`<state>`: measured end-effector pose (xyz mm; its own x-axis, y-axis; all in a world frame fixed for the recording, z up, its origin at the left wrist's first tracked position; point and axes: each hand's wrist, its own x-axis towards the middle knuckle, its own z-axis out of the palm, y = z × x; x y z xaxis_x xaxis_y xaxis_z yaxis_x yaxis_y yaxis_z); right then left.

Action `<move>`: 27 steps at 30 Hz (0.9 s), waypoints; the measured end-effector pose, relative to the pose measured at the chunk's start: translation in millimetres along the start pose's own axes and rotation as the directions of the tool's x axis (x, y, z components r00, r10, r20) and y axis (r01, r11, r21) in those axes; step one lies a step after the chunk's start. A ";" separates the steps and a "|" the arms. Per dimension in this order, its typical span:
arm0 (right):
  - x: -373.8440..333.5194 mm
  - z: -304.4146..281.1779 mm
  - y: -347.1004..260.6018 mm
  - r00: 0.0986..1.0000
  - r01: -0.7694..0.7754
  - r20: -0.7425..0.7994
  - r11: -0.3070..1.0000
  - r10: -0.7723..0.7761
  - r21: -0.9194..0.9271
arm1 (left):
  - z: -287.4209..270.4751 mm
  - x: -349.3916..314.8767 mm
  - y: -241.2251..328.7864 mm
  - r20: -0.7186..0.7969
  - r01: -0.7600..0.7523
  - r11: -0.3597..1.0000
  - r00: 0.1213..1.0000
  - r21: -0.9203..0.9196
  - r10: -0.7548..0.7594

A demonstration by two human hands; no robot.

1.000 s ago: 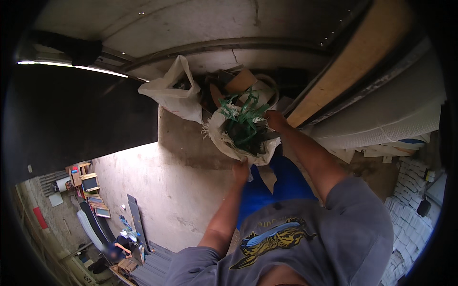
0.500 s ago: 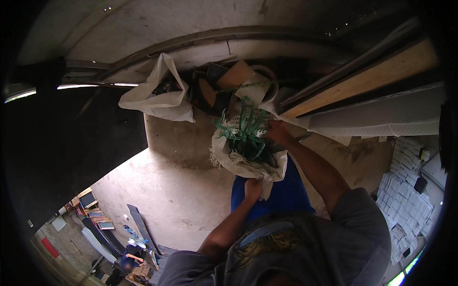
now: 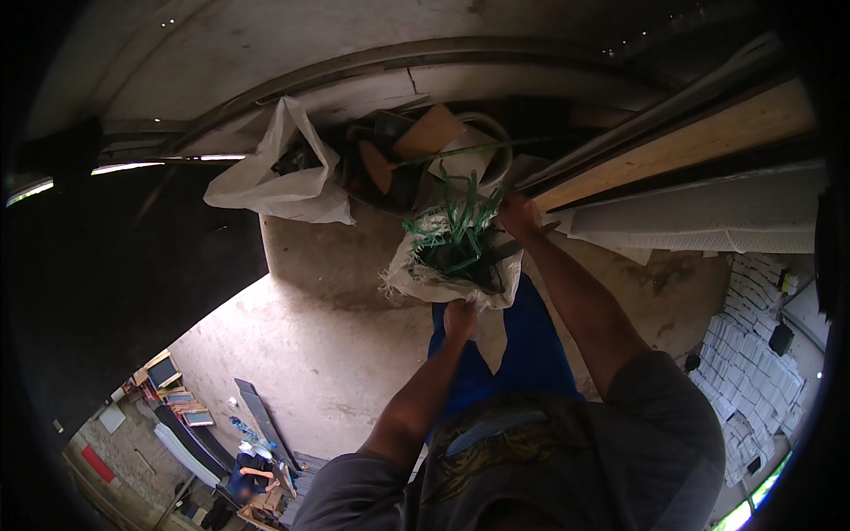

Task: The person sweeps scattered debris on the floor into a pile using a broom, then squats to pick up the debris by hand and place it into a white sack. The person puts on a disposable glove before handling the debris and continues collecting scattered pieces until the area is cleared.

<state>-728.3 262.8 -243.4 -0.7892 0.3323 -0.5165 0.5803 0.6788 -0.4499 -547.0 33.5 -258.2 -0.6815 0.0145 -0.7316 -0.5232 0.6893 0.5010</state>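
In front of my legs hangs a whitish woven sack (image 3: 416, 276) with a frayed rim, its mouth facing up. Tangled green plastic strapping (image 3: 459, 232) fills it and sticks out over the top. My left hand (image 3: 460, 320) is closed on the near edge of the sack. On the far right side of the rim, my right hand (image 3: 521, 218) is closed too, gripping the sack edge. A dark flat strip juts out just below the right hand; I cannot tell what it is.
Another whitish sack (image 3: 288, 181) stands open by the wall, left of a heap of boards and a round tub (image 3: 496, 146). Long wooden planks (image 3: 682, 146) lean at the right. White stacked bundles (image 3: 753, 354) stand far right. A person (image 3: 252, 478) sits at the lower left.
Both hands and the sack of green strapping have moved a little farther from my body, toward the wall heap. Both hands keep their hold on the sack.
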 end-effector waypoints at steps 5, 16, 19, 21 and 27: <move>22.6 11.1 33.3 0.990 -0.074 -0.122 0.997 0.077 0.030 | -0.2 36.6 26.9 0.038 -0.007 0.995 0.999 0.099 0.003; 39.6 55.4 83.8 0.988 0.076 0.129 0.993 -0.087 0.087 | 13.3 19.6 -32.7 0.042 0.122 0.970 0.992 -0.210 -0.115; 34.0 51.3 76.9 0.987 0.039 0.147 0.991 -0.057 0.127 | 0.1 7.3 -20.5 0.040 0.235 0.958 0.972 -0.163 -0.231; 37.8 47.2 74.1 0.988 0.028 0.149 0.990 -0.048 0.136 | 8.6 21.3 -13.5 -0.063 0.057 0.972 0.995 -0.229 -0.073; 79.1 55.0 98.5 0.994 0.106 0.006 0.986 -0.108 0.132 | 24.7 81.5 41.6 -0.042 -0.030 0.984 0.999 -0.174 0.023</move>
<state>-722.5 319.9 -368.6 -0.8459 0.2528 -0.4696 0.5147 0.6179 -0.5943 -611.6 81.2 -308.4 -0.7140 -0.0001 -0.7002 -0.5839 0.5521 0.5952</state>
